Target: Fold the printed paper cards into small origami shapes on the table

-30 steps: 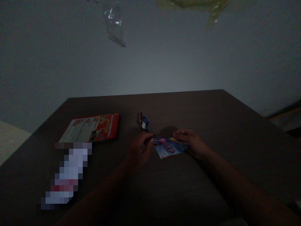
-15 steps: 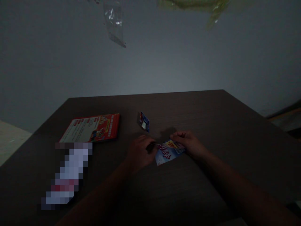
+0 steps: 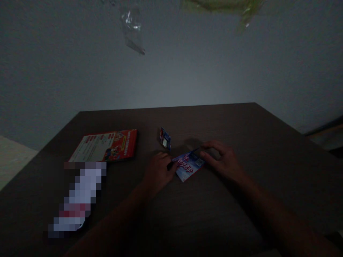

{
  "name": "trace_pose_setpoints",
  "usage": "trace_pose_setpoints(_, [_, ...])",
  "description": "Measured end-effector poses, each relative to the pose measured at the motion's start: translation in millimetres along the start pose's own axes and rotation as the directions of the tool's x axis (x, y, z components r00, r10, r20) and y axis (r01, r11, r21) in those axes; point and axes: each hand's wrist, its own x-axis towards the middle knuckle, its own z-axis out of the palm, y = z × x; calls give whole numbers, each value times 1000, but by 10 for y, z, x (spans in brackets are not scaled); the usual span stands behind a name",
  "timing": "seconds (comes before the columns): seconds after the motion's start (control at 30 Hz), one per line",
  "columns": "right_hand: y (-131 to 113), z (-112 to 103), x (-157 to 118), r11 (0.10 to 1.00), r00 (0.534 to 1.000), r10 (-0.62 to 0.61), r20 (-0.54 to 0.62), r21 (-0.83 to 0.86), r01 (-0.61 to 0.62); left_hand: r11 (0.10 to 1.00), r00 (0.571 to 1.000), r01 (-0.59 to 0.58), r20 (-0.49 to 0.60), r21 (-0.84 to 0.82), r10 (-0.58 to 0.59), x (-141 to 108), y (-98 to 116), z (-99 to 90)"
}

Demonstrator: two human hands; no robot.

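A flat blue printed packet (image 3: 189,166), with red-and-white lettering and a QR code, is held just over the table in front of me. My left hand (image 3: 159,171) is closed on its left edge, thumb on top. At the upper right edge is my right hand (image 3: 221,159), its thumb and forefinger bent round a dark raised edge of the packet. The fingertips' exact hold is hard to see in the dim light. Just beyond my left hand lies a small curled blue piece (image 3: 165,138) with a pale patch inside.
A red and white printed booklet (image 3: 107,145) lies on the left of the dark wooden table (image 3: 214,121). Nearer me, a pale object (image 3: 80,196) is blurred out by pixelation. Clear tape (image 3: 132,30) and yellowish tape (image 3: 219,5) cling to the wall behind.
A yellow printed part at the packet's top has gone from sight, and the QR code shows more fully. My right hand has shifted slightly right and up, its fingers more arched.
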Motion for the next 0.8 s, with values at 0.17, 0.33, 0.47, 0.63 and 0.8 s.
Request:
trace_pose_setpoints(0.17, [-104, -17, -33, 951, 941, -305, 145, -12, 310, 1000, 1000, 4, -11, 6, -4, -5, -20, 21])
trace_pose_setpoints(0.33, [-89, 85, -77, 881, 836, -421, 353, -60, 469, 1000, 1000, 28, -5, 4, -28, 17, -22, 35])
trace_pose_setpoints(0.47, [-93, 181, -85, 844, 783, -397, 479, -145, 517, 1000, 1000, 28, 4, -2, -28, 45, 2, 35])
trace_pose_setpoints(0.63, [-89, 211, -75, 815, 766, -389, 512, -197, 545, 995, 997, 74, 15, -72, -73, 34, -8, -24])
trace_pose_setpoints(0.8, [-88, 204, -83, 832, 789, -373, 488, -200, 517, 979, 983, 181, 43, -98, -178, -38, 3, -143])
